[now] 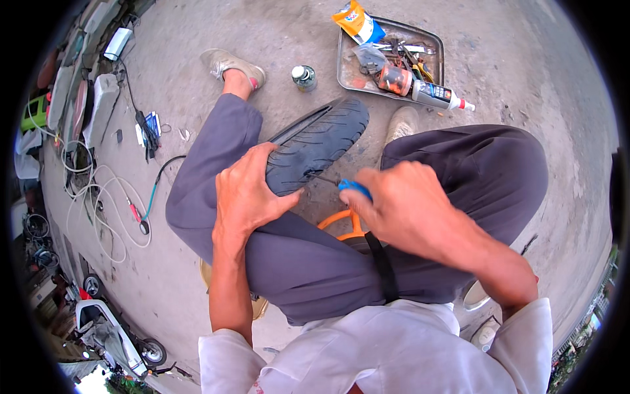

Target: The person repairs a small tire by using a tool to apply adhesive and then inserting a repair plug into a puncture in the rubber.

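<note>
The right hand (pixel 407 203) is curled tightly round the blue handle (pixel 355 188) of a hand tool, with the fingers partly hidden behind the back of the hand. A thin dark shaft (pixel 325 178) runs from the handle, leftward of this hand, to the tread of a black tyre (pixel 321 141); whether its tip goes into the rubber is unclear. The left hand (pixel 246 187) clasps the near end of that tyre, thumb on the side toward the right hand and fingers on the far side. The tyre lies between the person's legs, stretching forward from the left hand.

Just below the gap between the hands sits an orange frame (pixel 336 217), partly covered by a trouser leg (pixel 308 262). Beyond the left hand, past the tyre, stands a small capped bottle (pixel 304 79). Ahead of the right hand, farther off, a metal tray (pixel 354 80) bears a yellow-and-blue packet (pixel 359 23), jumbled tools (pixel 413 59) and two bottles (pixel 395 79). Well left of the left hand, a pale hose (pixel 98 187) loops over the ground, with a parked scooter (pixel 108 335) farther back.
</note>
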Available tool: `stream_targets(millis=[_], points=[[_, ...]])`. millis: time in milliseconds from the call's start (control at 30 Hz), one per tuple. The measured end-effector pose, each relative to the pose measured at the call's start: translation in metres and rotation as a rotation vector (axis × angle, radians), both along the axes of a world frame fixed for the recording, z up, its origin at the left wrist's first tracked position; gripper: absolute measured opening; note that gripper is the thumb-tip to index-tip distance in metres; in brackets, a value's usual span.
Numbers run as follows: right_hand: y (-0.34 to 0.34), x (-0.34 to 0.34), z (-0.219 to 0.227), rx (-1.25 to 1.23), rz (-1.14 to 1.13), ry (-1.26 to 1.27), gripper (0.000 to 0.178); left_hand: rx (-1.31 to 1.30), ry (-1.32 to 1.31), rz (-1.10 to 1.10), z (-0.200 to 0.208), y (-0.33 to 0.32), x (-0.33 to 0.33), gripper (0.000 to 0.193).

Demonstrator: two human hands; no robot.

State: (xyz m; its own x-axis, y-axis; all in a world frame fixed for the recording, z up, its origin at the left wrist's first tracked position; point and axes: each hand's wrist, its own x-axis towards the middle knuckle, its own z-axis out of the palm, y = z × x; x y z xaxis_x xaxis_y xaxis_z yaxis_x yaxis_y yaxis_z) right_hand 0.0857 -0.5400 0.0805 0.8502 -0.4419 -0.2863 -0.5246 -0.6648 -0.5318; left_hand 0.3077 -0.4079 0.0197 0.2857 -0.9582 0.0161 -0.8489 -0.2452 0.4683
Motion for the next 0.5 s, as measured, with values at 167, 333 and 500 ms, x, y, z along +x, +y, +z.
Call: stream_targets(millis=[167, 333, 500], points=[[-0.013, 0.005, -0.011, -0.100, 0.062, -0.195, 0.028, 0.026, 0.006, 0.036, 0.004, -0.005, 0.002, 0.071], [-0.021, -0.004, -0.009, -0.108, 0.150, -0.176, 0.026, 0.044, -0.021, 0.013, 0.006, -0.003, -0.002, 0.073], [-0.026, -0.004, -0.012, 0.814, -0.320, 0.049, 0.035, 0.056, -0.014, 0.010, 0.004, -0.007, -0.003, 0.073]])
